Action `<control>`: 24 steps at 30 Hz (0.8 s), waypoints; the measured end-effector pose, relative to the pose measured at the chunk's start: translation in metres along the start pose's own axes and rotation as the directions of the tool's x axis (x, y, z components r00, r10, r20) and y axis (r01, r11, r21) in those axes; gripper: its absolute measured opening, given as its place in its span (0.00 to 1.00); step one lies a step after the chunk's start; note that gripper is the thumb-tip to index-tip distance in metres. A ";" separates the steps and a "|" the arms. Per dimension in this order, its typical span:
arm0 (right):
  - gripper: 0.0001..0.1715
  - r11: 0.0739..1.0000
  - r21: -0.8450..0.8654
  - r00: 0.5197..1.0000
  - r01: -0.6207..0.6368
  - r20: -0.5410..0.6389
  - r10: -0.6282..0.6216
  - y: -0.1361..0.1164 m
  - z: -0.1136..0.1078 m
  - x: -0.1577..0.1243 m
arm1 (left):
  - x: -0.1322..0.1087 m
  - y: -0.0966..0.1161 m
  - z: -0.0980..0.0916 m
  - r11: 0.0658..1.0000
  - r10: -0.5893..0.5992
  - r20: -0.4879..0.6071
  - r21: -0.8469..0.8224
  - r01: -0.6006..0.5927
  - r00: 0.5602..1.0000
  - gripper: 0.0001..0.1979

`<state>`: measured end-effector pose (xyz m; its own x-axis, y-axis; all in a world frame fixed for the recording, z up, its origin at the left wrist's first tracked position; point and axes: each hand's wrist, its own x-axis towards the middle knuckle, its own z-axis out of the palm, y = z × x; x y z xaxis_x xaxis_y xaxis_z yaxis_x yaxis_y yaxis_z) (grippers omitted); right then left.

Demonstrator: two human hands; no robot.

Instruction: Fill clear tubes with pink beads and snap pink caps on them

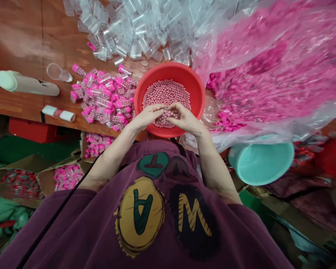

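Both my hands are in a red plastic bowl, over a heap of small round pink beads. My left hand reaches in from the left, thumb and fingers pinched together near the bowl's middle. My right hand curls opposite it, fingers bent around a spot among the beads. The fingertips of both hands nearly meet. Some beads show between them, but whatever they grip is too small or hidden to name. Left of the bowl lies a pile of clear little bottles with pink caps, filled with beads.
Clear plastic cups are heaped at the back. Pink pieces lie in a clear plastic bag on the right. A turquoise basin is at lower right. A pale cylindrical object and open cartons are at left.
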<state>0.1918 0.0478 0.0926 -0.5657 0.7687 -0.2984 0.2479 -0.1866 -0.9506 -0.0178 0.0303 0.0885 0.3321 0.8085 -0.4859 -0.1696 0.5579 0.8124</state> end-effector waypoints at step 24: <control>0.26 0.793 0.589 0.894 -0.155 -0.258 0.366 0.062 -0.012 -0.012 | 0.032 0.000 0.028 0.931 -0.083 0.058 -0.353 0.099 0.995 0.23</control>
<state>0.2228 0.0343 0.0383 -0.2121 0.7770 -0.5928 -0.1786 -0.6272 -0.7582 0.0193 0.0511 0.0821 0.3984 0.7469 -0.5323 -0.4524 0.6649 0.5943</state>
